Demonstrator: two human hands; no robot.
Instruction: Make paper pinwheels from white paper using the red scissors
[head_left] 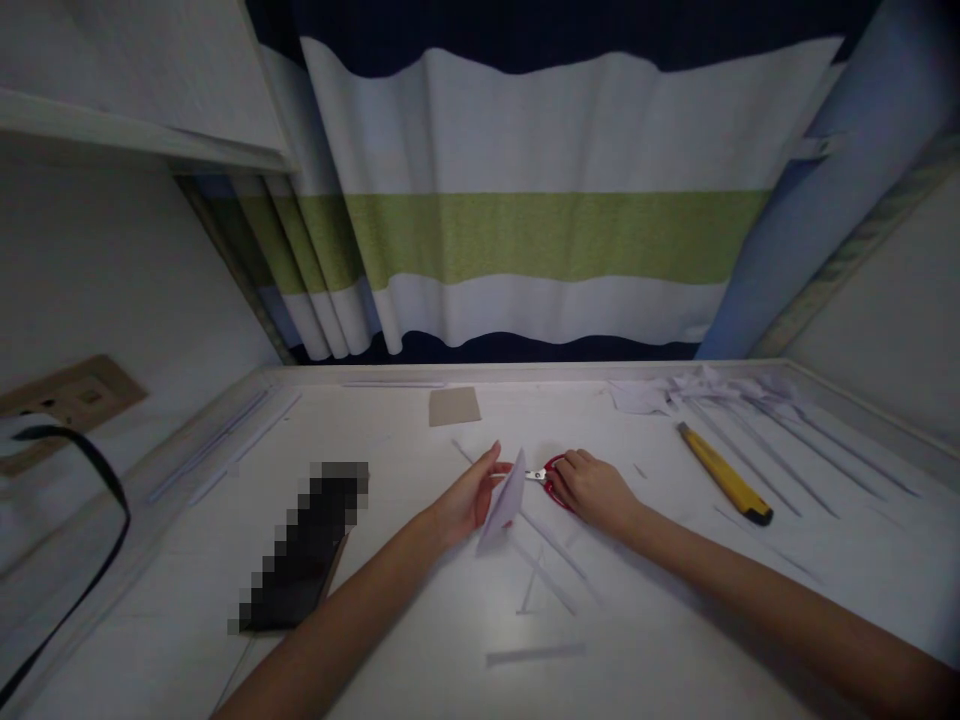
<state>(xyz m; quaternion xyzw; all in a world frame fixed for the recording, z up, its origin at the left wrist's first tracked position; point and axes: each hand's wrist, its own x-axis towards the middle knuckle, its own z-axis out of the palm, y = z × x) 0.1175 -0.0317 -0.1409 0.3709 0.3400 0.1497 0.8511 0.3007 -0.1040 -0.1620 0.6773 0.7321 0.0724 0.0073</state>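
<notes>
Near the middle of the white table, my left hand [466, 498] pinches a folded piece of white paper [505, 505], which is held up on edge. Just right of it, my right hand [592, 488] is closed around the red handles of a pair of scissors [535, 475]. The scissors point left, and their blades reach the paper, which partly hides the tips. Thin paper strips [555, 545] lie on the table below both hands, with another short strip [535, 654] closer to me.
A yellow utility knife [724, 473] lies at the right, near long paper strips and crumpled paper [705, 388]. A beige square [454, 406] sits at the back. On the left are a dark, pixelated object [304, 560] and a black cable [112, 480]. A striped curtain hangs behind.
</notes>
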